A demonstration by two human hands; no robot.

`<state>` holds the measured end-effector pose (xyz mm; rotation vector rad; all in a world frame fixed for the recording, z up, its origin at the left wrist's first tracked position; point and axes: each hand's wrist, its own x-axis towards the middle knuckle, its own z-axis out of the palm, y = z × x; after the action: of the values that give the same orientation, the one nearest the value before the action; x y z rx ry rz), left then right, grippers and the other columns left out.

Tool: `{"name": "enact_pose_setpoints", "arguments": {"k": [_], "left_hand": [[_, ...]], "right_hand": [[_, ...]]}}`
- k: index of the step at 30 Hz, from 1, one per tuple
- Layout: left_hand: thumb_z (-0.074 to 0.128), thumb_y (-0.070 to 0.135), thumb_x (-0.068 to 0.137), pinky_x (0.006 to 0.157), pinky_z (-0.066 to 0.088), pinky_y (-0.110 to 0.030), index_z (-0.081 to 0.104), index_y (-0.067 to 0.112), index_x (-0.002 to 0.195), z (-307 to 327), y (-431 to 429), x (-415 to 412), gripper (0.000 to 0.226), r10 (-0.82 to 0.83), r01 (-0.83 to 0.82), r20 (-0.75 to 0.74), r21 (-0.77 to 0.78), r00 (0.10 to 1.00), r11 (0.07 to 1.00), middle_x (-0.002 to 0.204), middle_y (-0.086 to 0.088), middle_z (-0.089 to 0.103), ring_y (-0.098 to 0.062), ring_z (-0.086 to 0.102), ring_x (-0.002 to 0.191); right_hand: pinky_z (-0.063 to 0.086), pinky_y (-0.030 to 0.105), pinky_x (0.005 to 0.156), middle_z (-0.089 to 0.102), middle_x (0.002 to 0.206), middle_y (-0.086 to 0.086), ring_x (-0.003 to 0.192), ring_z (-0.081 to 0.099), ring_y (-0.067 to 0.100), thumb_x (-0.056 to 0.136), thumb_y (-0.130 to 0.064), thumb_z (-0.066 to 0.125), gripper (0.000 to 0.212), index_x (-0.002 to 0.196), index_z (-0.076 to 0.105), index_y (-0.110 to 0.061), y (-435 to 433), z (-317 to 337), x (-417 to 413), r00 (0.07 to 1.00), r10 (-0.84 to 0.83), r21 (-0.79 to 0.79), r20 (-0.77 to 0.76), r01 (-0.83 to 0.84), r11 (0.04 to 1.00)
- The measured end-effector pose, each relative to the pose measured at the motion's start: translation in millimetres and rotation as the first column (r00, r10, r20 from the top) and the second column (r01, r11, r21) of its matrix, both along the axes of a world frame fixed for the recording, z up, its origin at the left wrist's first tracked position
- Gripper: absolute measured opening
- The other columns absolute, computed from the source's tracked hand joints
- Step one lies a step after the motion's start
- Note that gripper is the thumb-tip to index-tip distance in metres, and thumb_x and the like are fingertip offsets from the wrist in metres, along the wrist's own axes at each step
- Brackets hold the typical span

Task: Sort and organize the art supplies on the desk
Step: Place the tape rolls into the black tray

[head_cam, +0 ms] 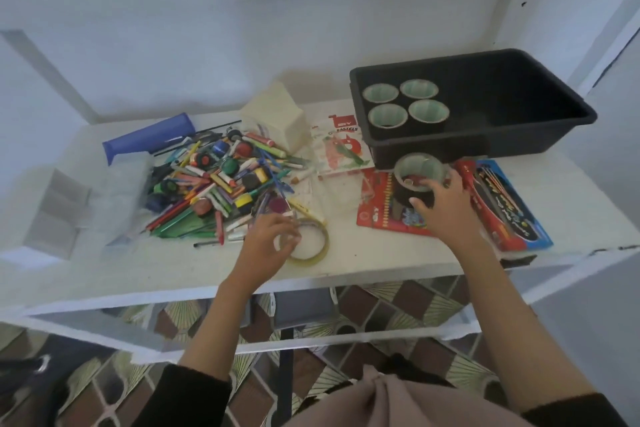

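Right hand (pixel 441 199) curled round tape roll (pixel 419 180), gripping it above red pencil box (pixel 381 208), just near black tray (pixel 485 135); left hand (pixel 270 239) pinching thin yellow tape ring (pixel 311 241) on white desk (pixel 173 263), right of crayon pile (pixel 221 184).

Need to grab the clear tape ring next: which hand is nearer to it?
Left. The left hand is right at the clear tape ring, fingers touching its near-left edge. The right hand is off to its right, holding a black cup.
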<state>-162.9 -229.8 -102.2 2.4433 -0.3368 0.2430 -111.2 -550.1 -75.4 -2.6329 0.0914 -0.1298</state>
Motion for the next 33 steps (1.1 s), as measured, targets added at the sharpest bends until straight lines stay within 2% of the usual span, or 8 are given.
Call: {"name": "enact_pose_setpoints", "arguments": {"k": [4,8,10,16,20,24,28,33], "left_hand": [[0.07,0.047,0.076,0.082,0.037,-0.034,0.073,0.015,0.086,-7,1,-19,0.034,-0.024,0.048,-0.135,0.175,0.991,0.983,0.096,0.008,0.056,-0.012,0.039,0.097],[0.075,0.013,0.078,0.082,0.042,-0.045,0.073,0.012,0.088,-3,1,-18,0.01,-0.066,0.091,-0.125,0.21,0.99,0.973,0.098,0.001,0.062,-0.022,0.043,0.094],[0.071,0.003,0.079,0.081,0.042,-0.045,0.071,0.008,0.086,2,0,-16,0.008,-0.049,0.062,-0.095,0.147,0.994,0.987,0.097,-0.003,0.065,-0.025,0.045,0.092],[0.06,-0.002,0.088,0.076,0.036,-0.017,0.065,0.008,0.091,35,-9,-5,0.011,0.076,-0.09,-0.078,-0.198,0.994,0.976,0.089,-0.001,0.059,-0.017,0.049,0.085],[0.056,0.003,0.092,0.074,0.043,-0.023,0.059,0.017,0.087,64,-27,13,0.015,0.101,-0.131,-0.101,-0.366,0.99,0.921,0.081,0.009,0.057,-0.005,0.053,0.077],[0.058,0.007,0.092,0.071,0.044,-0.021,0.063,0.017,0.091,81,-60,48,0.011,0.1,-0.118,-0.066,-0.407,0.993,0.906,0.082,0.013,0.059,0.005,0.054,0.076],[0.061,0.008,0.09,0.077,0.046,-0.019,0.065,0.017,0.091,91,-106,91,0.01,0.08,-0.079,-0.015,-0.416,0.997,0.906,0.084,0.013,0.062,0.002,0.056,0.082],[0.06,0.008,0.09,0.081,0.048,-0.019,0.066,0.017,0.095,92,-180,155,0.012,0.001,0.0,0.002,-0.391,1.0,0.92,0.089,0.012,0.062,-0.004,0.058,0.088]], "right_hand": [[0.039,0.036,0.092,0.032,0.142,0.019,0.123,0.042,0.034,0.091,-0.019,0.059,0.036,0.124,0.051,-0.008,8,1,-7,1.0,-0.024,0.095,-0.011,0.025,0.995],[0.043,0.039,0.09,0.04,0.135,0.02,0.117,0.047,0.034,0.092,-0.021,0.058,0.04,0.124,0.044,-0.003,16,4,-6,0.994,-0.105,0.12,-0.001,0.104,0.987],[0.043,0.038,0.088,0.041,0.134,0.019,0.113,0.049,0.033,0.091,-0.023,0.059,0.041,0.123,0.044,-0.002,18,6,-6,0.993,-0.118,0.121,0.019,0.115,0.986],[0.036,0.026,0.075,0.046,0.121,0.015,0.095,0.046,0.018,0.092,-0.025,0.058,0.028,0.109,0.049,-0.006,16,6,-15,0.971,-0.167,0.233,0.171,0.124,0.964],[0.034,0.024,0.073,0.049,0.109,0.011,0.088,0.045,0.013,0.089,-0.027,0.06,0.026,0.102,0.051,-0.006,7,14,-7,0.944,-0.165,0.298,0.285,0.077,0.951],[0.041,0.025,0.075,0.052,0.107,0.006,0.089,0.049,0.013,0.089,-0.029,0.06,0.025,0.103,0.052,-0.01,-14,29,16,0.916,-0.178,0.36,0.359,0.04,0.932],[0.041,0.025,0.078,0.058,0.105,0.005,0.094,0.054,0.015,0.087,-0.033,0.062,0.03,0.105,0.056,-0.01,-54,49,54,0.906,-0.198,0.387,0.374,0.042,0.921],[0.052,0.043,0.084,0.062,0.103,0.003,0.096,0.059,0.019,0.084,-0.041,0.063,0.03,0.101,0.057,-0.018,-130,65,118,0.935,-0.172,0.432,0.309,0.023,0.902]]}}
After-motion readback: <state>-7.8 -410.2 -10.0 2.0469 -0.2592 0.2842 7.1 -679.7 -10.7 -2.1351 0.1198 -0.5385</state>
